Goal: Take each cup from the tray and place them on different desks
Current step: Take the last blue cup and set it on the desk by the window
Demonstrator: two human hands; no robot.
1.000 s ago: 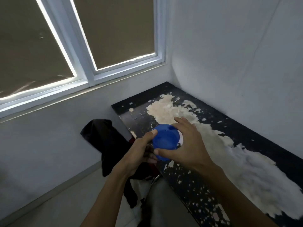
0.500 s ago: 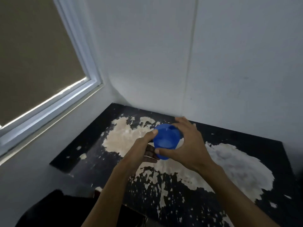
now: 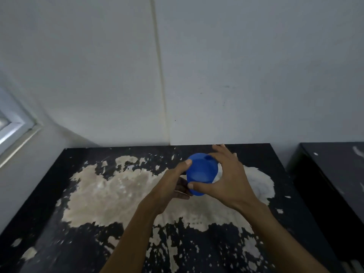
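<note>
Both hands grip the blue cup (image 3: 201,173) over the worn black desk (image 3: 82,194): left hand (image 3: 170,186) with thumb on the rim and fingers curled underneath, right hand (image 3: 226,180) pinching rim and side, hiding something white behind. No writing is readable.

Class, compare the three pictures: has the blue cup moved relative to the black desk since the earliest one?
Yes. The blue cup, gripped by both hands, was near the black desk's window-side end and is now over its worn pale middle, farther from the window frame.
</note>
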